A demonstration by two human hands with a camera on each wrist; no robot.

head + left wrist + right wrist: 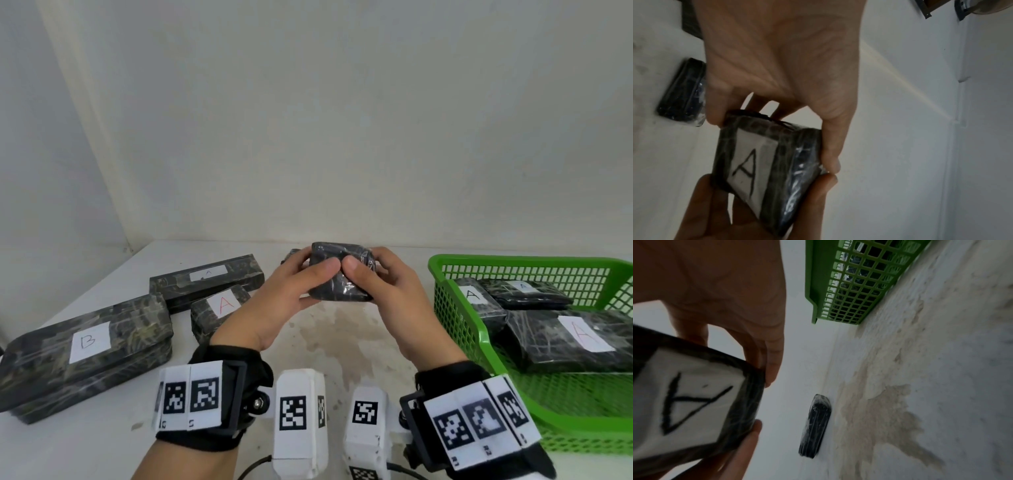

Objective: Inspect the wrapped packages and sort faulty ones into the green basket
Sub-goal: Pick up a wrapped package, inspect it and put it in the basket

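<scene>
White table [102,445] underneath it all, and there's a brownish blotchy stain [329,329] dead centre in the head view, trailing towards 6 o'clock. From the right wrist, that stain [890,410] sprawls across the tabletop from 1 o'clock down to 5. Plain pale wall [342,120] at 12 o'clock, its corner seam [85,137] slanting at 10 o'clock.

Small dark film-wrapped package [337,274], "A" label underneath, held mid-air centre; green basket [455,301] at right w/ three pkgs.
</scene>
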